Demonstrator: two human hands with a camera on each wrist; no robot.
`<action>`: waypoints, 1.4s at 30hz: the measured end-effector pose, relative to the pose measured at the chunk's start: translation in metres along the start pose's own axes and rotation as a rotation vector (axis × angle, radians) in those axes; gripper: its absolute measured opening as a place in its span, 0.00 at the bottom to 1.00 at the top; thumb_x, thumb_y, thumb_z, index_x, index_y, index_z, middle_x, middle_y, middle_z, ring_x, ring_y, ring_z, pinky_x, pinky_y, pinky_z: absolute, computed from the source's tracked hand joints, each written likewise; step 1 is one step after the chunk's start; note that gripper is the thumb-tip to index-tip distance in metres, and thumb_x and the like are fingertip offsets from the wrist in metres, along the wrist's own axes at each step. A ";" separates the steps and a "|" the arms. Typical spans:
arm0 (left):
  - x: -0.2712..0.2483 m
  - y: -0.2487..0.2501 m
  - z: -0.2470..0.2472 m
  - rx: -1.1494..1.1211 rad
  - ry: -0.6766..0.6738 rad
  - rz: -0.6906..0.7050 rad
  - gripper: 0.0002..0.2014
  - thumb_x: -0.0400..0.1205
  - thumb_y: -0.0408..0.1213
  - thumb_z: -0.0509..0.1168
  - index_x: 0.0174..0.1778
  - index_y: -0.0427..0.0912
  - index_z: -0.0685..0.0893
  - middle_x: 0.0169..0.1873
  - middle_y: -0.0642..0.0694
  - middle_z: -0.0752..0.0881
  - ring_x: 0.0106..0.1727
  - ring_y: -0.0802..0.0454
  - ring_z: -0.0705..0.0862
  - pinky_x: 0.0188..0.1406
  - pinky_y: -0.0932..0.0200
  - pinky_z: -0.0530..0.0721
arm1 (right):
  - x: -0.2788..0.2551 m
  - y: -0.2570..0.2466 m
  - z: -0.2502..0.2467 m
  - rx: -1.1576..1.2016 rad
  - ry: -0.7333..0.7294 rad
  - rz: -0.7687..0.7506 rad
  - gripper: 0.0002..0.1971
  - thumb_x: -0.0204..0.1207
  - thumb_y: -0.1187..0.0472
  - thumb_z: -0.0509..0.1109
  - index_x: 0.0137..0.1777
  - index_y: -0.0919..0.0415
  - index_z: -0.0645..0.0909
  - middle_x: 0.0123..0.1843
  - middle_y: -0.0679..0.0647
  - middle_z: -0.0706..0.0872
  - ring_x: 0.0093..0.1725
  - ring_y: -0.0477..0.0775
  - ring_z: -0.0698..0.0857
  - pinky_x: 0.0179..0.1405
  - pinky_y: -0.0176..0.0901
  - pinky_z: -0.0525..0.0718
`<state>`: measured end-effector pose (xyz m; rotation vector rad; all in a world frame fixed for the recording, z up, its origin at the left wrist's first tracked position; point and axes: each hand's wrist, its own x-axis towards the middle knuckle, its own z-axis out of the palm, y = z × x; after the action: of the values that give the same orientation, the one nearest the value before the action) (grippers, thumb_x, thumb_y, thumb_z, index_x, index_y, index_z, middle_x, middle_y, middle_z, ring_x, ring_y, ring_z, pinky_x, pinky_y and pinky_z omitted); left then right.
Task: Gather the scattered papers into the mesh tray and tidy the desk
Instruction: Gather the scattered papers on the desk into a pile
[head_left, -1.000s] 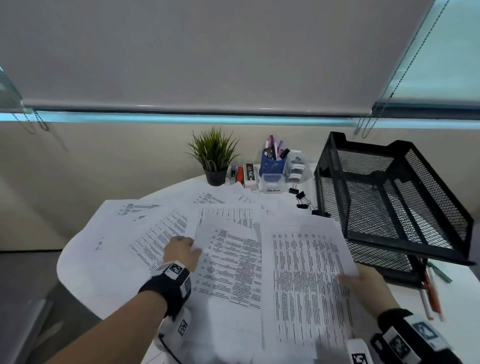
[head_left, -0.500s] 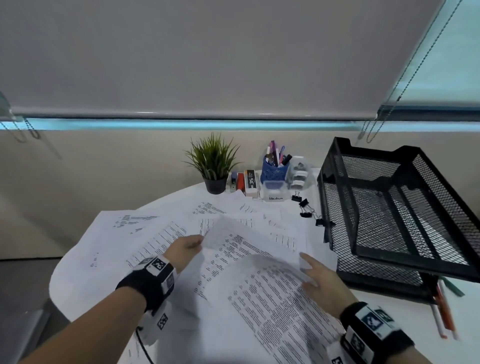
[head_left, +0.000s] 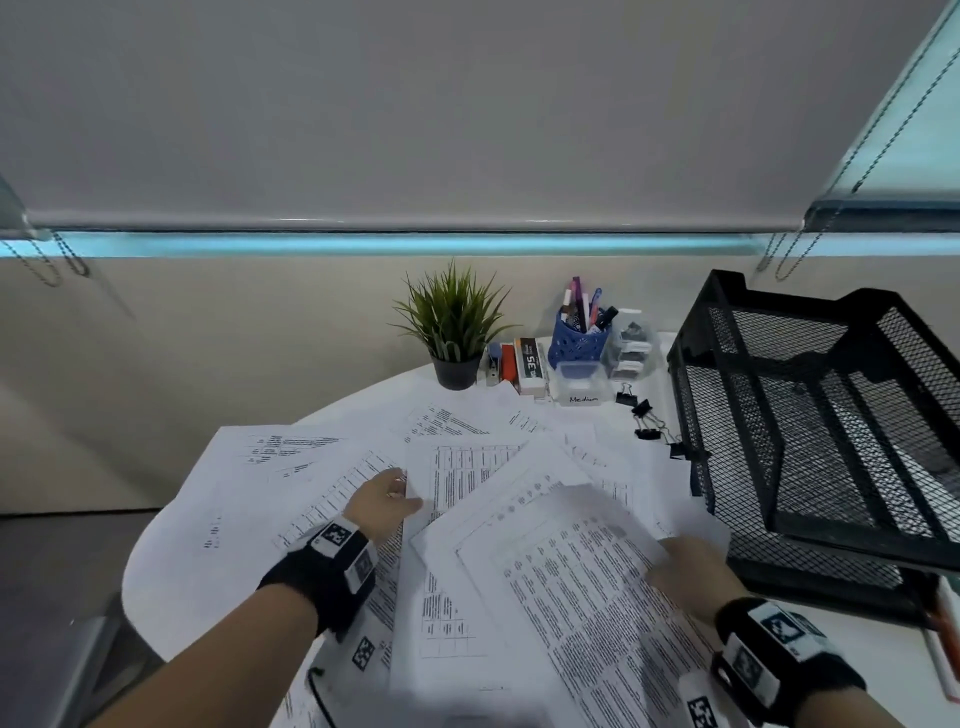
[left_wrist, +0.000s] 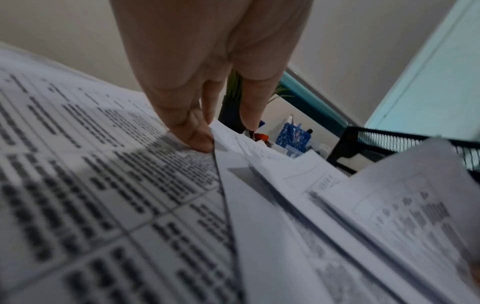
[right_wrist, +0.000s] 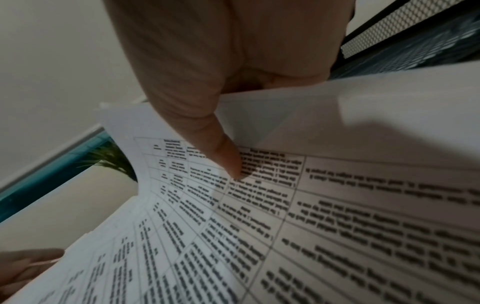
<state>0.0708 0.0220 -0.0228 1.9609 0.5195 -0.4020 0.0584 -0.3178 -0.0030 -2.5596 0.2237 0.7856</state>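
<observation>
Printed papers lie scattered and overlapping over the round white desk. The black mesh tray stands at the right, tilted, with nothing seen in its top tier. My right hand pinches the right edge of a printed sheet lying slantwise on the pile, thumb on top and the other fingers hidden beneath it. My left hand grips the left edge of another sheet mid-desk; its curled fingers sit against that raised edge.
At the back stand a potted plant, a stapler and small boxes, a blue pen cup and a clear clip box. Black binder clips lie beside the tray. Pens lie under the tray's right side.
My right hand has swung its printed sheet leftward and slantwise onto the pile in the middle. My left hand has shifted slightly forward along the edge of its sheet.
</observation>
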 end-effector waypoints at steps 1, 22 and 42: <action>0.000 -0.002 0.001 -0.087 -0.014 -0.028 0.17 0.78 0.27 0.68 0.62 0.37 0.77 0.58 0.39 0.83 0.55 0.44 0.82 0.65 0.46 0.78 | -0.001 0.001 0.000 0.026 0.005 0.019 0.13 0.74 0.69 0.62 0.30 0.55 0.75 0.31 0.49 0.80 0.30 0.45 0.77 0.26 0.32 0.74; -0.023 -0.012 0.031 -0.307 -0.208 -0.135 0.35 0.55 0.42 0.85 0.58 0.38 0.84 0.52 0.42 0.88 0.55 0.42 0.86 0.60 0.45 0.83 | -0.005 -0.013 0.040 0.707 -0.017 -0.033 0.29 0.71 0.78 0.67 0.70 0.58 0.68 0.52 0.45 0.82 0.49 0.40 0.81 0.40 0.29 0.75; -0.056 0.036 0.000 -0.441 -0.162 0.162 0.36 0.45 0.45 0.87 0.51 0.45 0.87 0.48 0.46 0.91 0.54 0.47 0.88 0.66 0.41 0.79 | -0.037 -0.051 -0.012 1.234 -0.116 -0.219 0.33 0.53 0.61 0.86 0.61 0.62 0.82 0.55 0.52 0.90 0.56 0.49 0.85 0.59 0.46 0.75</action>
<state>0.0419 -0.0017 0.0325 1.5174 0.3100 -0.3093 0.0481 -0.2777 0.0461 -1.3386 0.2678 0.4605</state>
